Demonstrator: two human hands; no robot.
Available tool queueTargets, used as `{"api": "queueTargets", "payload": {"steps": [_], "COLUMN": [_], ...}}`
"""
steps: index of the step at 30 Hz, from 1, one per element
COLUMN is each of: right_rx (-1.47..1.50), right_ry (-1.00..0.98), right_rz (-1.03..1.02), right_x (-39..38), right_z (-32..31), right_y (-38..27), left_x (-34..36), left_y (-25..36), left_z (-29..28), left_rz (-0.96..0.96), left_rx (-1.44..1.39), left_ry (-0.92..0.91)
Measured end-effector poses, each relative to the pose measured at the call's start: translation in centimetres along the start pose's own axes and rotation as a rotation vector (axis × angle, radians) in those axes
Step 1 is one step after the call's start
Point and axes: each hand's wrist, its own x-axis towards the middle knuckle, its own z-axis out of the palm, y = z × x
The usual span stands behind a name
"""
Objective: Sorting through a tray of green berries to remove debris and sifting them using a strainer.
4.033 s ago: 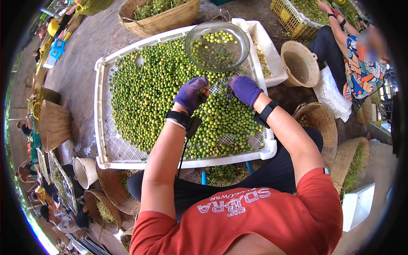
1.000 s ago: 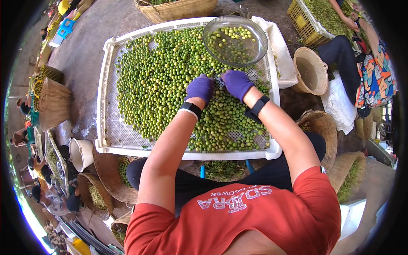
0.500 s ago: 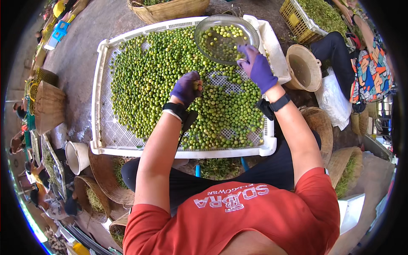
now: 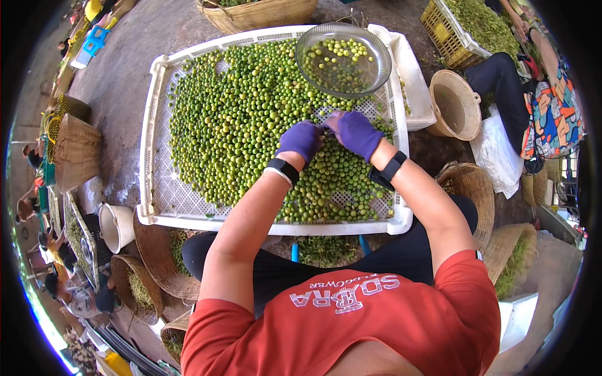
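Observation:
A white perforated tray (image 4: 401, 188) holds a spread of small round green fruits (image 4: 232, 119), some of them yellowish. Over its right half my two purple-gloved hands come together, fingertips touching or nearly so. My left hand (image 4: 301, 140) is curled closed, and whatever lies in its fingers is hidden. My right hand (image 4: 359, 134) is closed too, its thumb and fingers pinched against the left; I cannot make out what is between them. Just beyond them, a clear glass-like bowl (image 4: 343, 83) with several pale green fruits rests at the tray's far right.
A white box (image 4: 411, 78) adjoins the tray's right side, next to a beige bucket (image 4: 453, 103) and a white bag (image 4: 497, 147). Another person in patterned clothing (image 4: 555, 119) sits at right. Woven baskets (image 4: 160, 260) and a white bucket (image 4: 116, 227) stand at left.
My right hand has come down from beside the bowl, its spread fingers now pinched. My left hand has moved right to meet it. The view has shifted slightly.

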Motion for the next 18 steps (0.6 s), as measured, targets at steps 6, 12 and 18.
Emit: {"api": "queueTargets", "payload": {"steps": [6,12,18], "right_rx": [-0.084,-0.243,-0.136], "right_ry": [-0.132,-0.234,-0.142], "right_rz": [0.007,0.001,0.058], "right_x": [1.8,1.6,2.5], "right_z": [1.1,1.5,-0.6], "right_y": [-2.2,-3.5,-1.8], "left_x": [-1.0,0.4,2.7], "left_y": [-1.8,-4.6,-3.7], "left_z": [0.5,-2.4,-1.9], "left_rz": [-0.042,-0.104,-0.151], "left_rx": [-0.070,-0.181,0.003], "left_ry": [-0.059,0.316,0.092]}}
